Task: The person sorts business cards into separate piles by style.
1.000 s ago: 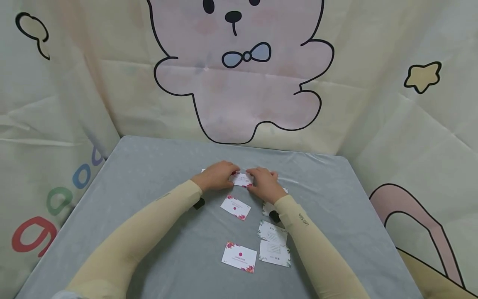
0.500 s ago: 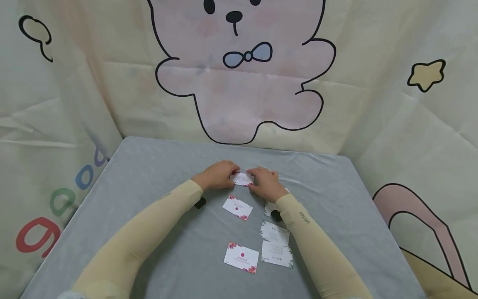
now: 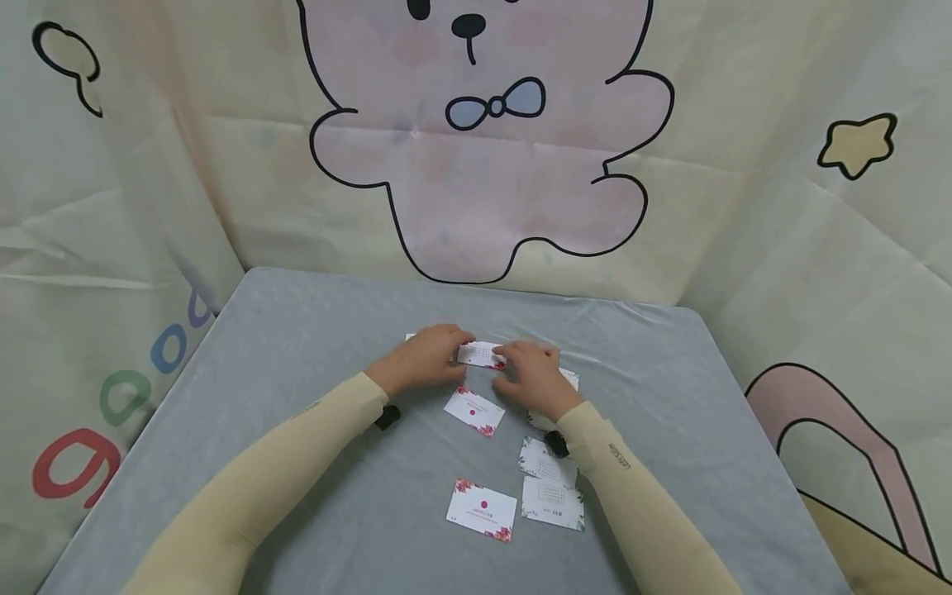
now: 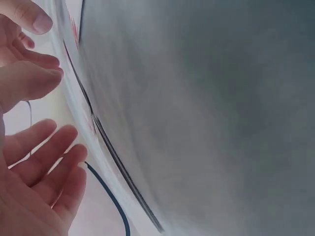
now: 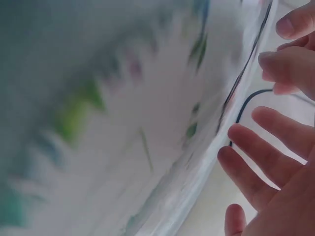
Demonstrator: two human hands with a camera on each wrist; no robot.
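Between my two hands, a white card with pink floral corners [image 3: 479, 354] lies on the grey cloth. My left hand [image 3: 424, 359] is at its left end, thumb and fingers parted. At the right end, the fingertips of my right hand [image 3: 539, 380] overlap the card's edge; whether they touch it cannot be told. Both wrist views show loose, spread fingers with nothing held, on the left hand [image 4: 42, 172] and the right hand [image 5: 275, 167]. Just nearer lies another pink-flowered card [image 3: 474, 411]. A card's white corner [image 3: 410, 336] peeks out behind my left hand.
Nearer on the grey table [image 3: 335, 521] lies a third pink-flowered card [image 3: 482, 510]. Beside it are two green-leaf cards, one lower [image 3: 553, 502] and one upper [image 3: 546, 461], edges meeting. More leaf cards [image 3: 569, 378] are partly hidden under my right arm. Printed curtains surround the table.
Both hands have eased back slightly from the card between them, the right moving a little right and nearer. More of that card shows, and it stays in about the same place.
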